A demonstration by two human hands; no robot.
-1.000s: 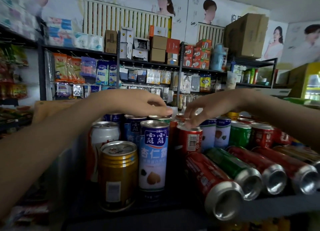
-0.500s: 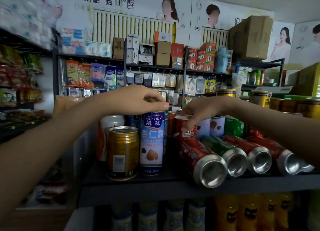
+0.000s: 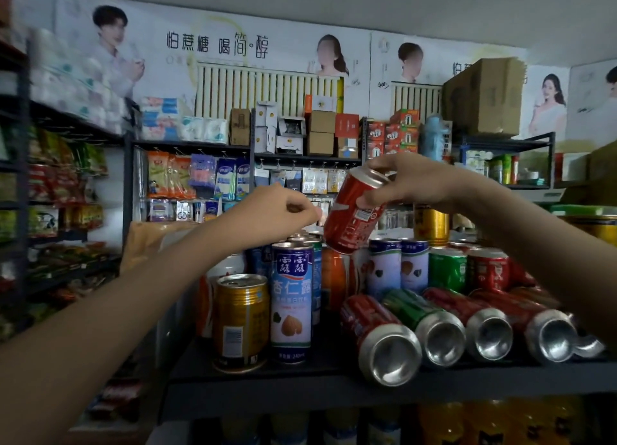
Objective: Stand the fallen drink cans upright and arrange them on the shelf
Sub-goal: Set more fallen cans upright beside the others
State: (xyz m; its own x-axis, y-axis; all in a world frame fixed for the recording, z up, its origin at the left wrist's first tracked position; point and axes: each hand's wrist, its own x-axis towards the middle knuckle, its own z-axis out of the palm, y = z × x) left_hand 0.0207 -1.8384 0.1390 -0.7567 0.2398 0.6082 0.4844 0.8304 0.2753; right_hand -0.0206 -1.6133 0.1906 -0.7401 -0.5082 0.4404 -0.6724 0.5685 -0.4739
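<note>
A red aluminium drink can (image 3: 354,210) is held in the right hand (image 3: 412,180), gripped at its upper end by the fingers (image 3: 374,197) and tilted with its silver top leaning to the right, in the air above the upright cans at the middle of the dark metal shelf (image 3: 300,374). The left hand (image 3: 273,212) is seen just left of the held can, loosely curled with thumb and fingertips pinched together and nothing held in it. On the near left of the shelf a gold metal can (image 3: 241,321) and a tall blue-and-white almond drink can (image 3: 291,302) are standing upright, side by side. At the near right, four cans are lying on their sides with their silver bases facing the camera: a red fallen can (image 3: 380,337), a green fallen can (image 3: 424,324), and two further red fallen cans (image 3: 480,324). Behind them a row of upright cans is seen, among them a green upright can (image 3: 446,269) and a red upright can (image 3: 488,271)
</note>
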